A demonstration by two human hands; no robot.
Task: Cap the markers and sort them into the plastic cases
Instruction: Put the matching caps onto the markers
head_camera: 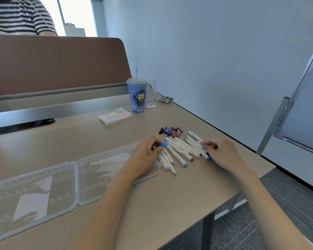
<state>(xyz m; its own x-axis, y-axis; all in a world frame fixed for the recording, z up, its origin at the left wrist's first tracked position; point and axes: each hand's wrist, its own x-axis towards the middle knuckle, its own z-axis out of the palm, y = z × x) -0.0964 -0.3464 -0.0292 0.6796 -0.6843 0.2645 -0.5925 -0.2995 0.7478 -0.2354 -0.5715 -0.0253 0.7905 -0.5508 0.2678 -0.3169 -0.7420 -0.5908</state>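
Observation:
Several white markers [181, 150] lie in a loose pile on the table, some with bare tips. Behind them sits a cluster of loose caps [171, 131] in black, purple, brown and grey. My left hand [146, 154] pinches a blue cap [163, 144] at the left edge of the pile. My right hand [219, 152] pinches one white marker [204, 153] at the pile's right side. Two clear plastic cases lie open on the left: one [90, 170] partly under my left wrist, the other [33, 192] further left.
A blue cartoon cup with a straw [137, 95], a drinking glass [151, 93], a crumpled napkin [114, 115] and a small packet [165, 98] stand at the back. A brown desk divider [58, 64] rises behind, with a person in a striped shirt beyond. The table edge runs close on the right.

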